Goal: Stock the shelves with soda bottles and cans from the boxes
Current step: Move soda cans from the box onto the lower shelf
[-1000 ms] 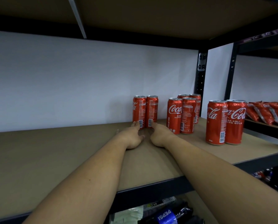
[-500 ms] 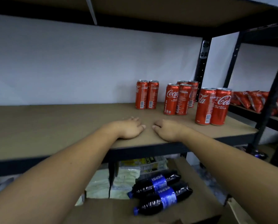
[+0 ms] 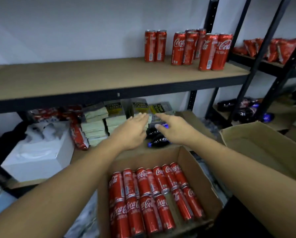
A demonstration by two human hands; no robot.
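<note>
Several red Coca-Cola cans (image 3: 188, 47) stand in pairs at the right end of the brown shelf board (image 3: 92, 79). Below me, an open cardboard box (image 3: 192, 169) holds several more red cans (image 3: 152, 191) lying on their sides. My left hand (image 3: 131, 130) and my right hand (image 3: 172, 128) hover side by side in the air beyond the box's far edge, below the shelf. Both have straight, relaxed fingers and hold nothing. Two dark Pepsi bottles (image 3: 158, 140) lie behind the hands, partly hidden by them.
The lower level holds stacked cracker packs (image 3: 95, 124), red snack bags (image 3: 78, 136) and a white box (image 3: 39, 155). A second open cardboard box (image 3: 264, 145) sits at the right. The neighbouring rack carries red snack bags (image 3: 271, 48) and more dark bottles (image 3: 241, 109).
Both hands have left the shelf board and dropped below it, over the far edge of the can box. The view has tilted down, bringing the box of cans into sight.
</note>
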